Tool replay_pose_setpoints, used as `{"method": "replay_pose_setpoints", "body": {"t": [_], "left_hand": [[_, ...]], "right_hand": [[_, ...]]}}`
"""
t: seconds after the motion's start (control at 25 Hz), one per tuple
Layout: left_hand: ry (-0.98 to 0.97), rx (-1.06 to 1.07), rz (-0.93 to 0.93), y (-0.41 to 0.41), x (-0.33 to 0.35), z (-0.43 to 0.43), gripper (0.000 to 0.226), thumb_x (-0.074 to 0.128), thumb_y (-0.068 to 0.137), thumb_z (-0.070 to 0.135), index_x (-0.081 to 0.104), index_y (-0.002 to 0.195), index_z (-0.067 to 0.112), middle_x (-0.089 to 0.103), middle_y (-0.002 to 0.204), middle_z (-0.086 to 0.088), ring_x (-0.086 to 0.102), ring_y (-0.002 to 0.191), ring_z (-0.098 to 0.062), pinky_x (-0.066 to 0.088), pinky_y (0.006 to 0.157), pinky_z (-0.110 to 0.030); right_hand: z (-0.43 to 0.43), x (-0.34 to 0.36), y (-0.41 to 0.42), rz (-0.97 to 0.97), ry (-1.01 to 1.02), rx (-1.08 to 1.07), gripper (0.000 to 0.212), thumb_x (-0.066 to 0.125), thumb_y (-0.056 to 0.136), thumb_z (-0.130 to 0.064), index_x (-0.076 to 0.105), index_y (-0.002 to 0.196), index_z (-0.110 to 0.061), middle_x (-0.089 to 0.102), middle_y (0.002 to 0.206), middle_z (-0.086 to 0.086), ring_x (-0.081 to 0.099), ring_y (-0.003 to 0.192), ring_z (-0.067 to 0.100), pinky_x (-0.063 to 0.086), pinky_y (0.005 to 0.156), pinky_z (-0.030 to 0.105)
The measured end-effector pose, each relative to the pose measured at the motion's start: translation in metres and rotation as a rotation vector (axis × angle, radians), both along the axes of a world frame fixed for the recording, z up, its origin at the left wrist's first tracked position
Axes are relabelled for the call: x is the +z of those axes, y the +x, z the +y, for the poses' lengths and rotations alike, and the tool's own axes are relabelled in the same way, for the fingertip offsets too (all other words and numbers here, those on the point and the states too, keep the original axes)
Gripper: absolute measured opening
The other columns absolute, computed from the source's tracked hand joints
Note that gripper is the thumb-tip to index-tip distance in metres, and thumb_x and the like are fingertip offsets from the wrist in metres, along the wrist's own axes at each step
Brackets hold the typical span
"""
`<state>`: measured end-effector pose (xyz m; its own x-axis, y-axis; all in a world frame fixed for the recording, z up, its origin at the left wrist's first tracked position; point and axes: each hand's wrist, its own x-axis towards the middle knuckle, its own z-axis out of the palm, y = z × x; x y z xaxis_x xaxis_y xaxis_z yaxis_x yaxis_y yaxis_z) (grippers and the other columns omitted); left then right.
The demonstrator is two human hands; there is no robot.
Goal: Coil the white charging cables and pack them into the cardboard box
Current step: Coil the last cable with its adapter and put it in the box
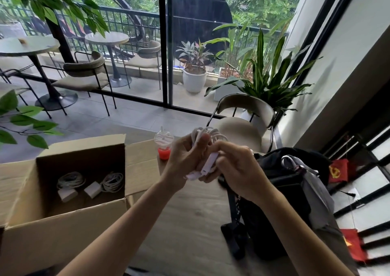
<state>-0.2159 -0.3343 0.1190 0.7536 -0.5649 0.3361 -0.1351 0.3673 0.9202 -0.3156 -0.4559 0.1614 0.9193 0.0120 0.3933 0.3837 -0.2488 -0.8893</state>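
Observation:
Both of my hands are raised above the wooden table (190, 208), right of the open cardboard box (63, 229). My left hand (185, 159) grips a bundle of white cable loops (213, 135) that stick up past its fingers. My right hand (236, 170) pinches the cable's white plug end (207, 166), which points down between the two hands. Inside the box lie two coiled white cables, one on the left (70, 179) and one on the right (113, 181), each with a white charger block beside it.
A plastic cup (164, 144) with red liquid stands on the table behind the box flap. A black bag (280, 201) with a grey cloth sits at the right. A beige chair (242, 128) stands beyond the table, with a potted plant behind it.

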Motion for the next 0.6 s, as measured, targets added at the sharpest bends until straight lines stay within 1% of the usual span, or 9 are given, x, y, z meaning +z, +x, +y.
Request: {"method": "replay_pose_setpoints", "body": {"t": [0.08, 0.12, 0.16, 0.24, 0.32, 0.36, 0.44, 0.52, 0.6], "left_hand": [[-0.005, -0.066, 0.096, 0.0, 0.001, 0.001, 0.074, 0.054, 0.085, 0.07, 0.062, 0.088, -0.004, 0.059, 0.073, -0.014, 0.055, 0.064, -0.023, 0.047, 0.061, -0.032], [0.005, -0.098, 0.198, 0.002, 0.001, 0.003, 0.09, 0.053, 0.08, 0.077, 0.06, 0.094, -0.011, 0.06, 0.082, -0.02, 0.056, 0.072, -0.028, 0.047, 0.068, -0.039], [-0.009, -0.159, 0.291, 0.005, 0.001, 0.004, 0.098, 0.051, 0.076, 0.082, 0.063, 0.102, -0.011, 0.063, 0.089, -0.022, 0.059, 0.078, -0.032, 0.049, 0.073, -0.042], [-0.076, -0.294, 0.33, 0.009, 0.0, 0.005, 0.089, 0.046, 0.077, 0.084, 0.071, 0.11, 0.006, 0.07, 0.099, -0.017, 0.067, 0.084, -0.026, 0.055, 0.074, -0.036], [-0.113, -0.353, 0.278, 0.01, -0.004, 0.006, 0.083, 0.056, 0.076, 0.079, 0.069, 0.115, 0.007, 0.066, 0.106, -0.018, 0.065, 0.088, -0.019, 0.054, 0.076, -0.029], [-0.11, -0.316, 0.217, 0.011, -0.006, 0.006, 0.072, 0.067, 0.076, 0.069, 0.068, 0.115, 0.009, 0.066, 0.107, -0.016, 0.064, 0.09, -0.017, 0.054, 0.076, -0.026], [-0.077, -0.225, 0.047, 0.014, -0.009, 0.006, 0.042, 0.08, 0.079, 0.043, 0.069, 0.112, 0.02, 0.073, 0.106, -0.003, 0.068, 0.093, -0.012, 0.055, 0.078, -0.022], [-0.064, -0.286, 0.004, 0.016, -0.006, 0.009, 0.034, 0.081, 0.081, 0.027, 0.07, 0.112, 0.022, 0.074, 0.105, 0.0, 0.069, 0.097, -0.011, 0.054, 0.081, -0.021], [-0.077, -0.383, 0.072, 0.017, -0.006, 0.012, 0.035, 0.078, 0.084, 0.02, 0.068, 0.117, 0.017, 0.073, 0.11, -0.004, 0.069, 0.1, -0.015, 0.054, 0.083, -0.024]], "right_hand": [[0.002, 0.004, 0.0, 0.119, 0.378, 0.066, 0.027, 0.035, 0.096, 0.002, 0.06, 0.089, -0.004, 0.071, 0.086, 0.027, 0.075, 0.073, 0.037, 0.062, 0.063, 0.037], [0.001, 0.006, 0.0, 0.16, 0.498, 0.072, 0.027, 0.034, 0.097, -0.001, 0.059, 0.088, -0.006, 0.071, 0.09, 0.031, 0.074, 0.077, 0.041, 0.063, 0.065, 0.04], [0.001, 0.008, 0.001, 0.19, 0.569, 0.07, 0.027, 0.033, 0.097, -0.003, 0.058, 0.087, -0.006, 0.07, 0.092, 0.034, 0.074, 0.079, 0.043, 0.063, 0.067, 0.041], [0.0, 0.01, 0.003, 0.231, 0.636, 0.045, 0.028, 0.03, 0.1, -0.003, 0.055, 0.087, -0.004, 0.069, 0.095, 0.037, 0.074, 0.082, 0.044, 0.063, 0.069, 0.041], [-0.001, 0.013, 0.004, 0.256, 0.684, 0.004, 0.027, 0.029, 0.1, -0.001, 0.053, 0.087, -0.003, 0.067, 0.096, 0.04, 0.073, 0.083, 0.046, 0.064, 0.072, 0.043], [-0.002, 0.015, 0.005, 0.257, 0.702, -0.015, 0.024, 0.031, 0.098, -0.002, 0.053, 0.087, -0.002, 0.066, 0.095, 0.041, 0.073, 0.083, 0.047, 0.064, 0.073, 0.044], [-0.004, 0.019, 0.004, 0.248, 0.731, -0.028, 0.016, 0.036, 0.092, -0.004, 0.051, 0.086, -0.003, 0.066, 0.088, 0.038, 0.073, 0.082, 0.046, 0.064, 0.072, 0.044], [-0.008, 0.022, 0.003, 0.243, 0.702, -0.023, 0.013, 0.038, 0.088, -0.006, 0.05, 0.084, -0.003, 0.067, 0.086, 0.038, 0.072, 0.085, 0.048, 0.063, 0.073, 0.046], [-0.014, 0.025, 0.002, 0.233, 0.594, -0.058, 0.017, 0.04, 0.088, -0.006, 0.055, 0.08, -0.002, 0.069, 0.088, 0.035, 0.072, 0.086, 0.048, 0.063, 0.077, 0.048]]}}
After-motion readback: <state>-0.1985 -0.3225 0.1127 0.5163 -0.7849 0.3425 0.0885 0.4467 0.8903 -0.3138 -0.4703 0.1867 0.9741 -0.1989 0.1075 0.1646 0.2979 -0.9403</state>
